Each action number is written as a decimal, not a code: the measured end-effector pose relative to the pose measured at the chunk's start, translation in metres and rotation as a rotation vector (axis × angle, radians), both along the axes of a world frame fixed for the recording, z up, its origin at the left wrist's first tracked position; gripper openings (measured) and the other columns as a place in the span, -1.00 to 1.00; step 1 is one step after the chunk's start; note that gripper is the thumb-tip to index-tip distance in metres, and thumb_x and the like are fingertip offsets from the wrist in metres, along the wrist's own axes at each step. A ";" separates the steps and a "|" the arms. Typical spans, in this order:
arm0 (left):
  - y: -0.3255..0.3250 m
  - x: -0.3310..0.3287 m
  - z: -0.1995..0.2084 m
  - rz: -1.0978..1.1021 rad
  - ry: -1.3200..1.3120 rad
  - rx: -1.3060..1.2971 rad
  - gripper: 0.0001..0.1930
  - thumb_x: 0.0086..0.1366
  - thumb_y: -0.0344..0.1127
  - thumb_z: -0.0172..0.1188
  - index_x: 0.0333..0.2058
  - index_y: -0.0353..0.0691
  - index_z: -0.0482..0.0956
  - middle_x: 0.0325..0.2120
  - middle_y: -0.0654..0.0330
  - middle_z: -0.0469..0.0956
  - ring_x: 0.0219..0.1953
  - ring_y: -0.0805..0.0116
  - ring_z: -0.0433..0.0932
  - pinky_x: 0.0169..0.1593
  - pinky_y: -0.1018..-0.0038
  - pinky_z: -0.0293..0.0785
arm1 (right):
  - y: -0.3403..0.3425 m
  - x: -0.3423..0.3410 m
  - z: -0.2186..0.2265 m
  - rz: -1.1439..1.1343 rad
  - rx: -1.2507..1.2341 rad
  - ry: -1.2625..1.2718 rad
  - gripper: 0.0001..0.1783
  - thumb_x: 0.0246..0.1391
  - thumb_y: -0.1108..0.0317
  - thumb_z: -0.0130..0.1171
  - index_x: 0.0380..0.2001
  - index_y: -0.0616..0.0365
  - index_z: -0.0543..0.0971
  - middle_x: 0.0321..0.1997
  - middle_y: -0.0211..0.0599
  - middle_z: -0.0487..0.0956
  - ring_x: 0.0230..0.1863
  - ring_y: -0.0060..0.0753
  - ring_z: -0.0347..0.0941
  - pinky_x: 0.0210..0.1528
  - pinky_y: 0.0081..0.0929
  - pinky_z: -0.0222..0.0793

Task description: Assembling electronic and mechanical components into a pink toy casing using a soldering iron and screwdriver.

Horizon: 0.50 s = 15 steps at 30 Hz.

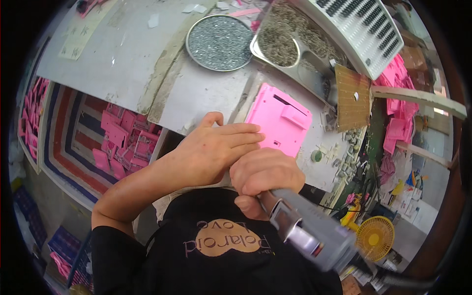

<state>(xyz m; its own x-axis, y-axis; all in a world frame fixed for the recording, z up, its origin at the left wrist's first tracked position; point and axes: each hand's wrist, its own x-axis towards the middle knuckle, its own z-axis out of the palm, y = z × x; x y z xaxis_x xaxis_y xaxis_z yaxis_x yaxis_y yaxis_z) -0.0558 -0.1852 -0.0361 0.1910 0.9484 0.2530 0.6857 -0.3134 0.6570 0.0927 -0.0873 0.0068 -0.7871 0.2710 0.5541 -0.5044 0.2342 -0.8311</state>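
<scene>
On the bench in front of me lies a pink plastic casing, with a slot, a raised block and small holes on its upper face. My left hand reaches over its left near edge, fingers stretched out and the tips resting on the plastic. Close against the casing's near edge, my right hand is closed round a grey electric screwdriver. The tool's body points back toward my right side, and its bit is hidden by my hand.
Beyond the casing stand a round dish of small silvery screws and a metal tray of brownish screws. A white slotted rack is at far right. Left, a striped-lined bin holds pink parts. A yellow fan stands at lower right.
</scene>
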 end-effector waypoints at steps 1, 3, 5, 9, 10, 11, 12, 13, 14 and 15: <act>0.003 0.000 0.002 -0.013 0.016 0.007 -0.54 0.11 -0.34 0.31 0.05 -0.13 0.61 0.21 0.26 0.54 0.31 0.41 0.43 0.09 0.10 0.23 | 0.006 0.004 0.004 0.003 0.018 -0.005 -0.80 0.15 0.50 0.28 -0.24 0.20 0.44 -0.63 -0.36 0.49 -0.67 -0.39 0.41 -0.57 -0.37 0.44; 0.008 0.000 0.007 -0.023 0.056 -0.012 -0.54 0.07 -0.37 0.30 0.02 -0.13 0.62 0.18 0.24 0.56 0.27 0.33 0.46 0.11 0.10 0.24 | 0.017 0.027 0.026 -0.164 -0.170 0.049 -0.76 0.10 0.49 0.35 -0.24 0.14 0.48 -0.65 -0.36 0.45 -0.68 -0.38 0.38 -0.59 -0.38 0.35; 0.016 0.009 0.017 -0.008 0.047 0.041 -0.52 -0.01 -0.41 0.28 -0.01 -0.15 0.63 0.14 0.22 0.57 0.13 0.16 0.51 0.10 0.19 0.30 | 0.036 0.061 0.040 -0.316 -0.262 0.096 -0.72 0.13 0.42 0.37 -0.17 0.09 0.47 -0.67 -0.40 0.42 -0.67 -0.41 0.34 -0.57 -0.40 0.32; 0.045 0.046 0.010 0.027 -0.002 0.141 -0.52 0.00 -0.42 0.28 -0.01 -0.13 0.65 0.13 0.25 0.58 -0.06 0.18 0.52 -0.02 0.28 0.36 | 0.070 0.096 0.024 -0.477 -0.222 0.081 -0.75 0.32 0.29 0.18 -0.05 0.07 0.39 -0.66 -0.48 0.32 -0.65 -0.54 0.22 -0.48 -0.42 0.34; 0.049 0.053 0.005 0.040 0.066 0.137 -0.52 0.00 -0.41 0.28 -0.01 -0.12 0.65 0.13 0.27 0.58 -0.10 0.20 0.51 -0.05 0.29 0.37 | 0.073 0.096 0.017 -0.504 -0.224 0.066 -0.77 0.34 0.28 0.14 -0.04 0.07 0.39 -0.66 -0.52 0.29 -0.65 -0.57 0.19 -0.47 -0.42 0.33; 0.052 0.057 0.003 0.058 0.135 0.135 -0.52 0.00 -0.40 0.29 0.00 -0.11 0.66 0.13 0.28 0.58 -0.14 0.22 0.51 -0.07 0.30 0.37 | 0.074 0.097 0.010 -0.524 -0.224 0.063 -0.78 0.34 0.29 0.14 -0.06 0.07 0.39 -0.65 -0.50 0.30 -0.65 -0.56 0.19 -0.46 -0.41 0.34; 0.053 0.059 0.003 0.053 0.143 0.126 -0.52 0.00 -0.40 0.29 -0.01 -0.10 0.66 0.13 0.30 0.58 -0.16 0.23 0.50 -0.08 0.29 0.37 | 0.074 0.097 0.003 -0.547 -0.231 0.059 -0.79 0.33 0.31 0.14 -0.07 0.08 0.38 -0.64 -0.48 0.30 -0.65 -0.55 0.20 -0.46 -0.40 0.35; 0.053 0.059 0.004 0.052 0.151 0.117 -0.53 0.01 -0.39 0.29 -0.01 -0.09 0.67 0.13 0.31 0.58 -0.18 0.25 0.49 -0.09 0.29 0.36 | 0.075 0.098 -0.002 -0.566 -0.237 0.055 -0.79 0.32 0.32 0.14 -0.09 0.09 0.37 -0.63 -0.46 0.31 -0.65 -0.54 0.20 -0.45 -0.39 0.36; 0.054 0.060 0.005 0.054 0.159 0.108 -0.53 0.01 -0.38 0.29 -0.01 -0.08 0.68 0.13 0.32 0.58 -0.20 0.26 0.48 -0.10 0.28 0.36 | 0.079 0.098 0.001 -0.527 -0.234 0.099 -0.80 0.32 0.35 0.14 -0.10 0.09 0.36 -0.63 -0.45 0.32 -0.64 -0.53 0.21 -0.44 -0.38 0.36; 0.054 0.061 0.007 0.057 0.169 0.110 -0.55 0.01 -0.38 0.30 -0.03 -0.09 0.68 0.11 0.33 0.58 -0.20 0.29 0.48 -0.11 0.30 0.36 | 0.082 0.095 0.010 -0.480 -0.235 0.143 -0.81 0.31 0.37 0.13 -0.11 0.10 0.35 -0.62 -0.43 0.32 -0.64 -0.52 0.22 -0.44 -0.37 0.37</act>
